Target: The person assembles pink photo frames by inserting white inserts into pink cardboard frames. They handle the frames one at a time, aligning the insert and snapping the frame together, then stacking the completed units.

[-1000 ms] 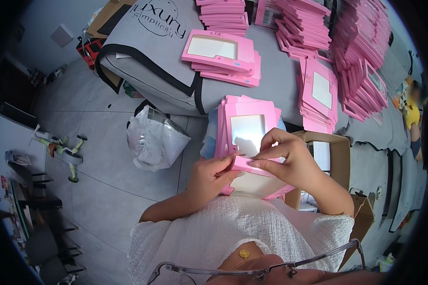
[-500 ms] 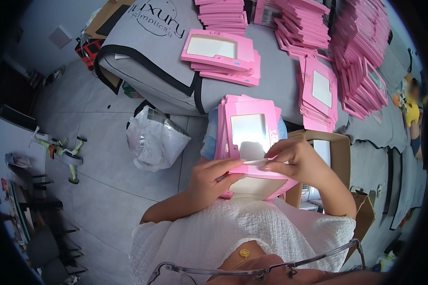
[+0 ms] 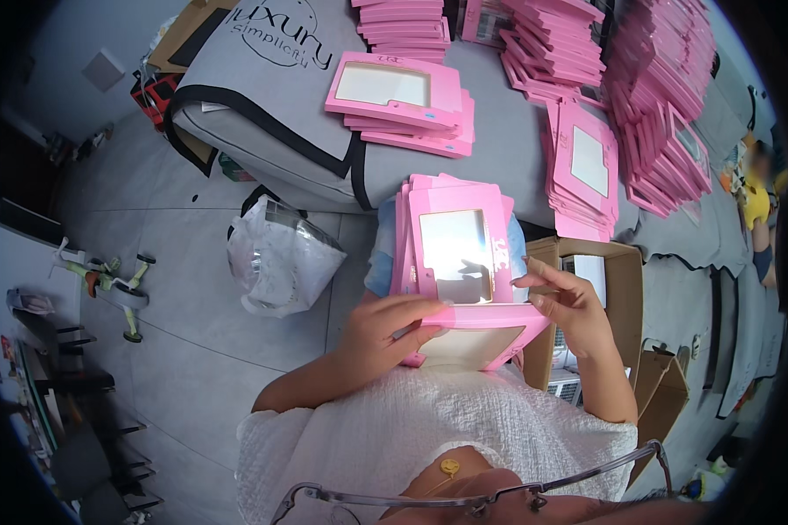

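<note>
A pink cardboard box with a clear window (image 3: 466,346) is held tilted in front of my chest, its long upper edge facing away from me. My left hand (image 3: 378,337) pinches the left end of that edge, thumb on the near side and fingers over the far side. At the right end, my right hand (image 3: 578,311) has its fingers apart, the thumb close to the box's corner; whether it touches is hard to tell. Just beyond lies a stack of similar pink window boxes (image 3: 497,210) on my lap, the top window reflecting light and a hand.
More pink boxes (image 3: 394,87) lie on the grey sofa (image 3: 276,114), with taller stacks (image 3: 657,61) farther right. An open brown carton (image 3: 622,289) stands by my right arm. On the floor at left are a white plastic bag (image 3: 280,258) and a small green tricycle (image 3: 109,284).
My right hand has moved from the middle of the box's upper edge to its right end, and its fingers have spread. The left hand keeps its grip.
</note>
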